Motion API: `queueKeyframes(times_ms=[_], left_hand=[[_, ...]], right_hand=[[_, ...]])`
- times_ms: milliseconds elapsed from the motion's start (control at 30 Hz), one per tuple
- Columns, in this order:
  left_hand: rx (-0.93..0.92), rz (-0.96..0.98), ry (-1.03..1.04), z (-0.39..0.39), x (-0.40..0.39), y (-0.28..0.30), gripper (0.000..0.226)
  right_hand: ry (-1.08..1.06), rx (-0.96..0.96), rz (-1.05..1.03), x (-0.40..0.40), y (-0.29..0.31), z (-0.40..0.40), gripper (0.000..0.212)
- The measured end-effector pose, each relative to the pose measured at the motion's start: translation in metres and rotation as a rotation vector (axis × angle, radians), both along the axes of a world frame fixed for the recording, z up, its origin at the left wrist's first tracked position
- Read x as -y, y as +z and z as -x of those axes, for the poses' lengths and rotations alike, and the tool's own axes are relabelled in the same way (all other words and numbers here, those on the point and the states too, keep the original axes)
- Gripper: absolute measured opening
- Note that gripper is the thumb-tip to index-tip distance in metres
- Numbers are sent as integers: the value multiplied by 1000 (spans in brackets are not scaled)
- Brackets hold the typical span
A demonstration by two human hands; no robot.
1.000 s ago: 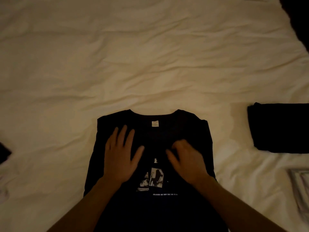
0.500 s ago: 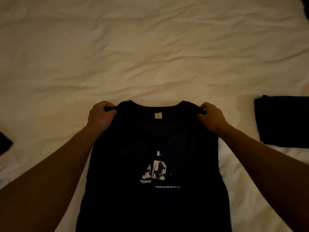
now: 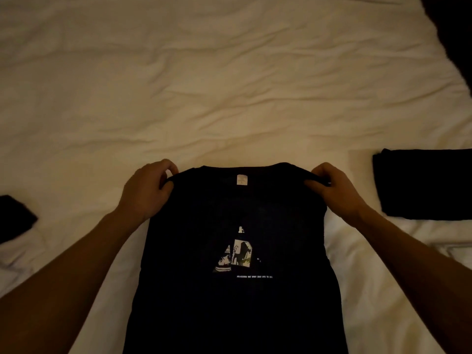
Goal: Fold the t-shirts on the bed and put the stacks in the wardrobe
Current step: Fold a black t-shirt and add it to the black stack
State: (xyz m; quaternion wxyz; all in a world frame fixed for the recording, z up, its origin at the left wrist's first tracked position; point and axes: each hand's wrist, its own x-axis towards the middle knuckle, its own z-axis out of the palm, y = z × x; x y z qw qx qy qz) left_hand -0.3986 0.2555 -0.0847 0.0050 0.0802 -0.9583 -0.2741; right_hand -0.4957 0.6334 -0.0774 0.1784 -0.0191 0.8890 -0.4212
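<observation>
The left hand [image 3: 145,192] and right hand [image 3: 337,190] each pinch a shoulder of the shirt [image 3: 237,290]. A folded stack [image 3: 426,185] lies right of it.

Lighting: dim, warm yellowish cast throughout. Brightest zone: the middle of the white sheet [image 3: 229,93], fading darker toward the corners. Dark t-shirt [image 3: 237,251]: near-black, folds and seams mostly lost in underexposure; only its white print and neck label read clearly. Folded dark stack [image 3: 424,185] at right: a flat silhouette without detail. Shadows: soft, shallow along the sheet's creases and under both forearms. Glare: none visible. Sharpness: fair at centre, softer and grainy at the edges. Distortion: mild wide-angle stretch along the lower corners.
</observation>
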Motion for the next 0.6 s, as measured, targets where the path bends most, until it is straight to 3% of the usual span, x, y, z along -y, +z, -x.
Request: queueKeyframes(times_ms=[233,467,600], left_hand=[[-30,99,-154,-82,-11,-13,56],[66,218,-371,-168,-29,-46,51],[100,231,-317,-191,-39,-54,47]], right_hand=[[-6,-60,15,-26,-8,-72,15],[232,-153,-328,-55,-44,-161,18],[136,-84,-353,-57,-53,-188,22]])
